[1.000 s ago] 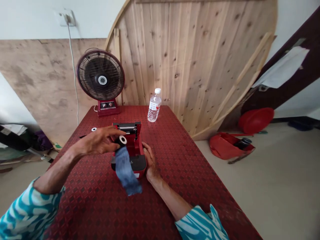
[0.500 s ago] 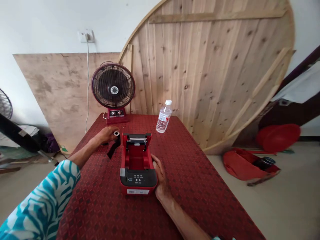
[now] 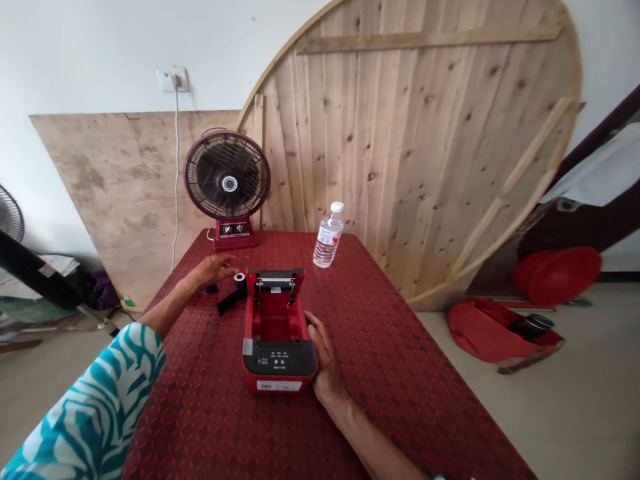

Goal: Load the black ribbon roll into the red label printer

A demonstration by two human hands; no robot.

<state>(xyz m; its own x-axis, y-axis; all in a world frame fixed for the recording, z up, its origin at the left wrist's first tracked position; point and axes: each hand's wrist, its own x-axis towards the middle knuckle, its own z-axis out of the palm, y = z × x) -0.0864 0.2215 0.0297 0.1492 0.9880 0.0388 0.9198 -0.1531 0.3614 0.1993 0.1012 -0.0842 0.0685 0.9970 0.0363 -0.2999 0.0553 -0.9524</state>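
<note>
A red and black receipt printer (image 3: 280, 358) sits on the table with its lid raised, and its red paper bay shows no roll inside. My right hand (image 3: 327, 363) is closed against the printer's right side, its fingertips partly hidden behind the casing. Just left of the raised lid, a small dark paper roll (image 3: 241, 283) with a white core stands on the table, its loose black strip trailing toward me. My left hand (image 3: 216, 268) is beside the roll, apart from it, fingers spread and holding nothing. Under the left wrist lies a small dark object (image 3: 211, 289) that I cannot make out.
A red table fan (image 3: 228, 183) stands at the table's back left. Behind the printer is a clear water bottle (image 3: 327, 240). A large round wooden panel (image 3: 390, 147) leans on the wall. A red bag (image 3: 475, 327) lies on the floor at right.
My left hand has let go of the paper roll, which now stands on the table beside the printer, and has drawn slightly back. My right hand stays on the printer.
</note>
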